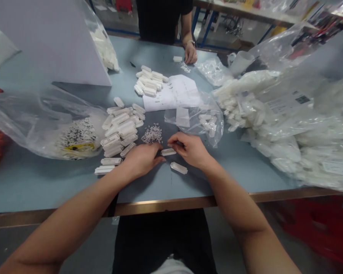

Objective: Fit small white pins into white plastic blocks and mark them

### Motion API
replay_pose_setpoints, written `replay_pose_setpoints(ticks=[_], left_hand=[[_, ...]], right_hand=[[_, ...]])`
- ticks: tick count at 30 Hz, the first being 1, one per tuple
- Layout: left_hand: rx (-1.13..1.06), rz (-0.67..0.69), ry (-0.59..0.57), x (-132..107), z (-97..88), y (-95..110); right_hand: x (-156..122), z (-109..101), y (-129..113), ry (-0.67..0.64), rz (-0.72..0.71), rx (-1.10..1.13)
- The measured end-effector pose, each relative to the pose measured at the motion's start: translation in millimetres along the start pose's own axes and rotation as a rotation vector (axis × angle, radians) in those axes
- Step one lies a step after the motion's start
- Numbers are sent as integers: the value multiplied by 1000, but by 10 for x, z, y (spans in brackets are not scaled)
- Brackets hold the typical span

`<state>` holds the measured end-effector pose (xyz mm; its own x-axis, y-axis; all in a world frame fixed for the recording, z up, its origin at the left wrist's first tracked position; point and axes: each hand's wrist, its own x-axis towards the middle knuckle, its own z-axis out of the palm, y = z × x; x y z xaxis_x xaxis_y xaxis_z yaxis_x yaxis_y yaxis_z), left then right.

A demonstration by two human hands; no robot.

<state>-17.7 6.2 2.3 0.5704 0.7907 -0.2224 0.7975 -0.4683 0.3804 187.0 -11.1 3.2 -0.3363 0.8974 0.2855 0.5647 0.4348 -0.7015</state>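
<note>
A white plastic connector housing [168, 152] lies flat on the blue-grey table [60, 182], just between my left hand [141, 159] and my right hand [190, 149]. My left fingertips rest on the table beside its left end. Above it, my right fingertips curl together, and anything small in them is hidden. A second housing [178, 168] lies just below. Up and to the left sit a small heap of tiny white pieces [152, 134] and a loose pile of housings [120, 127].
A co-worker's hand [191, 53] rests at the far side near a scatter of tiny white pieces [185, 67]. Printed paper [171, 93], another housing pile [148, 80] and plastic bags [45, 121] [288, 114] crowd the table. A white board [45, 42] stands far left.
</note>
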Motion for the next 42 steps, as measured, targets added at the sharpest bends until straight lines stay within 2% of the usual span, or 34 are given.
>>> replay_pose_setpoints(ticks=[3, 10, 21, 31, 37, 42], left_hand=[[64, -12, -17, -10, -8, 49], [113, -13, 16, -28, 3, 73], [95, 43, 69, -15, 115, 7], [84, 60, 51, -15, 129, 24], [77, 21, 18, -12, 95, 38], [83, 15, 27, -12, 92, 47]], right_hand=[[18, 31, 52, -46, -22, 2], [30, 46, 82, -142, 73, 129], [12, 64, 72, -158, 85, 168], [-35, 73, 37, -142, -159, -174], [-50, 66, 0, -166, -184, -305], [-55, -17, -32, -147, -213, -467]])
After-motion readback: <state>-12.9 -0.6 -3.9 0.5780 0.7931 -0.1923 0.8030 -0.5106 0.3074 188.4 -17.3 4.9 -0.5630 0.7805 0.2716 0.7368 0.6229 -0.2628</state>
